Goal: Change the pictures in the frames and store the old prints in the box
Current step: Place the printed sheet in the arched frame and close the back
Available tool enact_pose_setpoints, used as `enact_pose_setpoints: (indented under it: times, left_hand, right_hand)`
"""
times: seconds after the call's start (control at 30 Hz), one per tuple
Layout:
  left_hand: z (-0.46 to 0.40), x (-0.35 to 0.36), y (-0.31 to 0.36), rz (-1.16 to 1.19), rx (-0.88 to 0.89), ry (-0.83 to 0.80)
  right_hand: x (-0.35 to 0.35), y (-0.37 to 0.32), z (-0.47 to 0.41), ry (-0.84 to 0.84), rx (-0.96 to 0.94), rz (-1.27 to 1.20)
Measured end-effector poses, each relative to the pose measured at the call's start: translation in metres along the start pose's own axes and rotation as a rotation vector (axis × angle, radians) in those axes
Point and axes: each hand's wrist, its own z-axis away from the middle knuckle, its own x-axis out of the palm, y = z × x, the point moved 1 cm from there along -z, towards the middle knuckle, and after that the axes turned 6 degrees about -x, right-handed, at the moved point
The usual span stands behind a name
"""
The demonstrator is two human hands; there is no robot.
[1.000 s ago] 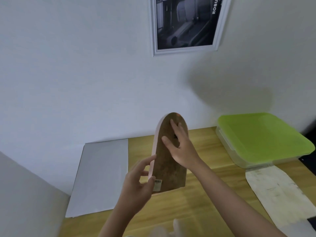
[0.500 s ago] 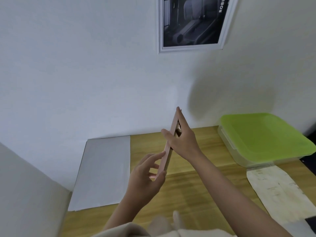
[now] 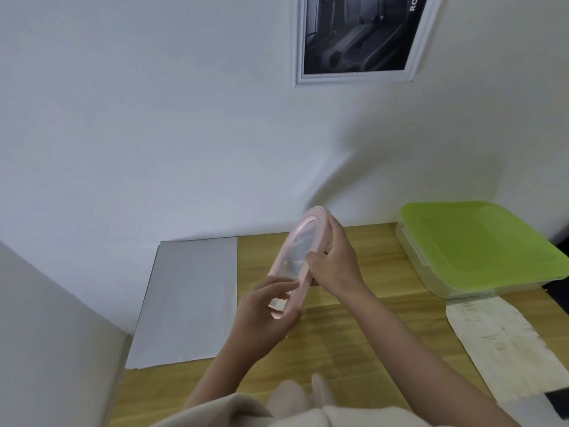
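A pink arch-topped picture frame (image 3: 300, 251) is held upright above the wooden table (image 3: 363, 343), its glass front turned toward the left. My left hand (image 3: 264, 315) grips its bottom corner. My right hand (image 3: 334, 263) grips its right edge higher up, fingers behind it. A clear box with a green lid (image 3: 480, 245) sits shut at the back right. A white-framed dark print (image 3: 360, 35) hangs on the wall above. An arch-shaped paper print (image 3: 498, 343) lies on the table at the right.
A grey sheet (image 3: 187, 300) lies flat at the table's back left against the white wall. A grey panel (image 3: 46, 349) stands along the left side. A pale sleeve (image 3: 246, 411) and a dark object (image 3: 557, 402) sit at the bottom edge.
The frame has been turned about its long axis: first its brown back faced me, then its thin edge, now its glass front shows. Both hands kept hold of it.
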Motion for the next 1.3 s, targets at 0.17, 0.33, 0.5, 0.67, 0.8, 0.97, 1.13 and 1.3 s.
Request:
enact_pose_setpoints:
  times: [0.17, 0.33, 0.5, 0.67, 0.8, 0.97, 1.13, 1.3]
  left_hand:
    - [-0.018, -0.020, -0.017, -0.113, -0.036, 0.114]
    - [-0.038, -0.064, -0.028, -0.055, -0.187, 0.265]
    - [-0.051, -0.094, 0.001, 0.097, -0.142, 0.173]
    - [-0.072, -0.130, 0.058, 0.154, 0.001, 0.253]
    - [-0.096, -0.170, 0.101, 0.183, 0.137, 0.353]
    - [-0.131, -0.217, 0.153, 0.114, 0.307, 0.460]
    - [-0.167, -0.255, 0.211, 0.027, 0.458, 0.549]
    - [-0.198, -0.298, 0.257, -0.053, 0.533, 0.639]
  right_hand:
    - [-0.005, 0.006, 0.001, 0.105, 0.013, -0.113]
    - [-0.010, 0.000, -0.008, 0.205, -0.095, -0.207]
    - [-0.019, -0.026, -0.026, 0.210, -0.198, -0.295]
    - [-0.032, -0.085, -0.058, 0.148, -0.260, -0.425]
    - [-0.034, -0.148, -0.085, 0.070, -0.476, -0.412]
    - [-0.042, -0.233, -0.115, 0.109, -0.715, -0.386]
    - [-0.057, -0.319, -0.139, 0.163, -0.930, -0.413]
    - [-0.058, -0.386, -0.166, 0.168, -1.042, -0.416]
